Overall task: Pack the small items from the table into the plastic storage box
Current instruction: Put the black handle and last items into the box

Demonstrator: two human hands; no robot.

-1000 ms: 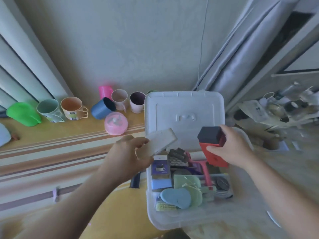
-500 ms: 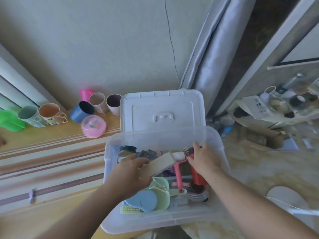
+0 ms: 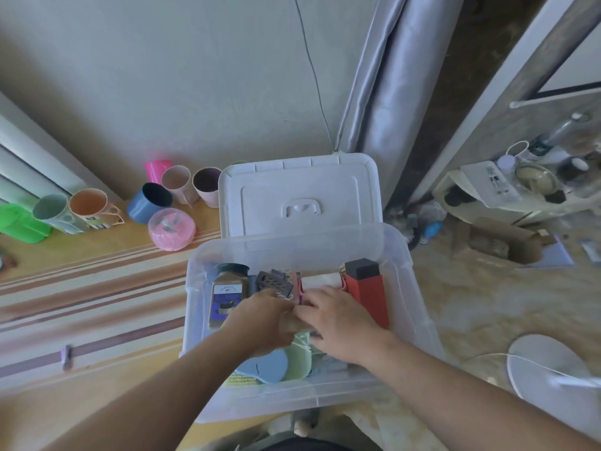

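Two hands are reaching down into the box (image 3: 406,288), which is sitting open at the edge of the table (image 3: 97,288) with its lid (image 3: 299,193) leaning up behind it. The left hand (image 3: 260,320) and the right hand (image 3: 338,323) are touching each other in the middle of the box. I cannot tell if they are holding anything, because the fingers are hiding under the hands. A red and black block (image 3: 367,291) is standing in the box just right of the right hand. A jar (image 3: 227,294) is lying at the left side. A blue thing (image 3: 266,366) and a green thing (image 3: 299,359) are lying near the front wall. Cups (image 3: 149,201) are sitting in a row on the table by the wall, next to a pink tub (image 3: 171,229)
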